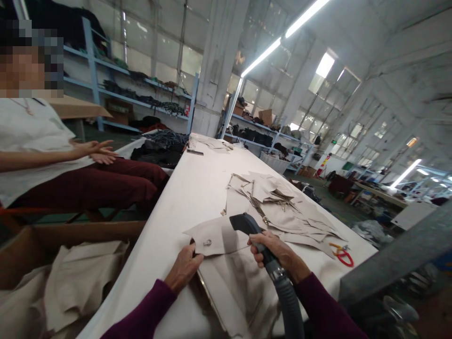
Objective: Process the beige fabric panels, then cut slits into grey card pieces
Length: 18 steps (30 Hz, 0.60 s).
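My left hand [185,267] pinches the edge of a beige fabric piece [226,287] that hangs toward me over the table's near end. A metal zipper [206,287] runs along its side, and a zipper pull [207,243] lies on its upper part. My right hand [278,254] is wrapped round the handle of a black vacuum nozzle [244,222] with a grey ribbed hose [287,301]. The nozzle's flat tip is over or against the fabric; contact cannot be made out. Beyond it lies a loose pile of beige pieces with zippers [282,202].
Red-and-yellow handled snips [342,254] lie at the white table's [205,179] right edge. A cardboard box [141,228] with beige pieces stands at left. A co-worker [45,155] sits beyond it. A metal post [391,249] rises at right. Shelves [141,96] hold fabric behind.
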Each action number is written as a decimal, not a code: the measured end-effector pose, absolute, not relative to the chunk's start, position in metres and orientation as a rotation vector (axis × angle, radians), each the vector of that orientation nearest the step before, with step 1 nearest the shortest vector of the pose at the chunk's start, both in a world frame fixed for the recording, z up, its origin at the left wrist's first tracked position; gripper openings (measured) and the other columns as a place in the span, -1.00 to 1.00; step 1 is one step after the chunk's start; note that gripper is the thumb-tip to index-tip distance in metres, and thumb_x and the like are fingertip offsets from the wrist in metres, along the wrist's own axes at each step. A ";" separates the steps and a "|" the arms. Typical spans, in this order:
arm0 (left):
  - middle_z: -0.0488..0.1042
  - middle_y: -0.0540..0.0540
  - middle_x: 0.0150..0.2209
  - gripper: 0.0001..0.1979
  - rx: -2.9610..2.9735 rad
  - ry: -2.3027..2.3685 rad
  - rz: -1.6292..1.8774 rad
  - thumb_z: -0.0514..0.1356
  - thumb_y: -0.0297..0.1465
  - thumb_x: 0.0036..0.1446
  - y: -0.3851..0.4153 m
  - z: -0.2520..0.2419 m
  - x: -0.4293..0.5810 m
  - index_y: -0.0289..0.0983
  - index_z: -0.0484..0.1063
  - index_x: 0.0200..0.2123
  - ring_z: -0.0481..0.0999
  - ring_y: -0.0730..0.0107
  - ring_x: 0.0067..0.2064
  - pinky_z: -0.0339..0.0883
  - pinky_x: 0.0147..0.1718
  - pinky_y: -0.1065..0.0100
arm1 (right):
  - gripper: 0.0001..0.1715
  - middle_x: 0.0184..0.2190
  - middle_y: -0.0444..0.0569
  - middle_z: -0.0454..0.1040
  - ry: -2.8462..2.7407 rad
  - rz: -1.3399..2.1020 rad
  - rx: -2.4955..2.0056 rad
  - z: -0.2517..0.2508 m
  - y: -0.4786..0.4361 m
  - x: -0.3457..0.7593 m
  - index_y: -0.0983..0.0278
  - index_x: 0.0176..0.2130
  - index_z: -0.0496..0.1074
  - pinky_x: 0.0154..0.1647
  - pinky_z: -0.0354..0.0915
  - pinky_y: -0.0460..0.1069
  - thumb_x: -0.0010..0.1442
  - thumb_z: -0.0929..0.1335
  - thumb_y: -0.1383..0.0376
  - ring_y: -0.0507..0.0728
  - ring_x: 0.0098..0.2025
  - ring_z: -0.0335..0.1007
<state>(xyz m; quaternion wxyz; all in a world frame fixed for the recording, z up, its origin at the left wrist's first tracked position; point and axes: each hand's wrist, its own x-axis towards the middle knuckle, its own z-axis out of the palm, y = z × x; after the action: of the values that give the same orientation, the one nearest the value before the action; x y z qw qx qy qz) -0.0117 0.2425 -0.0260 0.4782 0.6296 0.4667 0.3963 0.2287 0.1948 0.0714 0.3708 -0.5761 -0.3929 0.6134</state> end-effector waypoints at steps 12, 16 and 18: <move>0.44 -0.06 -0.45 -0.86 1.978 1.077 0.780 -0.02 -0.48 -0.03 0.249 -0.044 -0.003 -0.25 0.31 -0.52 0.42 0.28 -0.34 0.19 -0.33 0.36 | -0.82 -0.66 -0.18 0.34 -1.099 1.556 -1.615 0.032 0.249 0.185 0.35 -0.48 0.33 -0.73 0.22 -0.13 0.06 0.34 0.27 -0.04 -0.70 0.24; 0.44 -0.07 -0.43 -0.86 2.003 1.089 0.765 -0.03 -0.50 -0.01 0.248 -0.041 -0.002 -0.24 0.30 -0.49 0.43 0.28 -0.33 0.19 -0.32 0.36 | -0.73 -0.69 -0.22 0.30 -1.083 1.418 -1.654 0.030 0.272 0.190 0.33 -0.52 0.30 -0.72 0.20 -0.14 0.16 0.31 0.25 -0.05 -0.70 0.23; 0.43 -0.07 -0.44 -0.87 2.008 1.147 0.748 -0.02 -0.50 0.01 0.248 -0.040 -0.002 -0.25 0.27 -0.50 0.42 0.28 -0.35 0.20 -0.33 0.35 | -0.68 -0.66 -0.24 0.30 -1.064 1.377 -1.661 0.035 0.281 0.200 0.33 -0.50 0.29 -0.68 0.20 -0.15 0.22 0.29 0.22 -0.07 -0.68 0.22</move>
<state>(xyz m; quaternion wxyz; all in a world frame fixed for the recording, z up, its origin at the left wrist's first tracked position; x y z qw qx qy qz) -0.0018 0.2477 -0.0400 0.3478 0.7746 0.4424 0.2886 0.2003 0.2808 0.0349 0.3597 -0.6443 -0.4129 0.5340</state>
